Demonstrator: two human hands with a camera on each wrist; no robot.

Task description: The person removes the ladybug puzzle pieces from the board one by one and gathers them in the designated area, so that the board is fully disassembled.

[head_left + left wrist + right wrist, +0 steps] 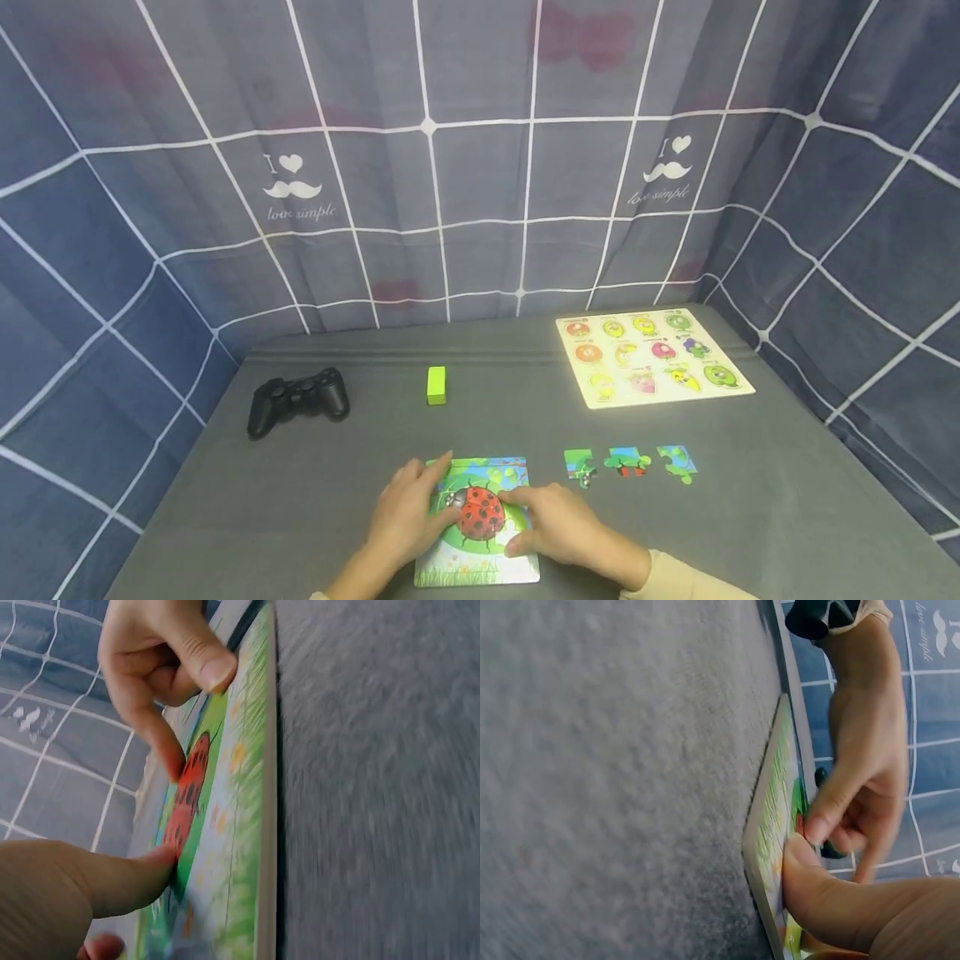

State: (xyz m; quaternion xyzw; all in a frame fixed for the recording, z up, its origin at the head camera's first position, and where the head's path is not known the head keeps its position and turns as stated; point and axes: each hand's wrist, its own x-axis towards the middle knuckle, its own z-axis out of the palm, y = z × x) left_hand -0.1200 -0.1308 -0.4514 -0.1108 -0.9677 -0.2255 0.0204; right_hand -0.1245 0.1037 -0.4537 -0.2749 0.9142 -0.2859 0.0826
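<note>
A ladybug jigsaw puzzle (468, 572) in its tray lies flat at the front of the table, a red spotted ladybug at its middle. My left hand (405, 510) rests over its left side, index finger reaching toward the top left corner and thumb on the ladybug's head. From the right, my right hand (564, 527) touches the picture with index finger and thumb spread apart. In the left wrist view, the right hand's other fingers (166, 681) are bent. Three loose jigsaw pieces, one green (577, 462), one with red (628, 460), one blue (677, 460), lie right of the tray.
Behind the loose pieces lies a fruit picture board (618, 395). A bright green block (437, 386) stands beyond the puzzle, and a black game controller (298, 400) is at the left. Dark checked cloth (480, 179) walls the grey table at the back and sides.
</note>
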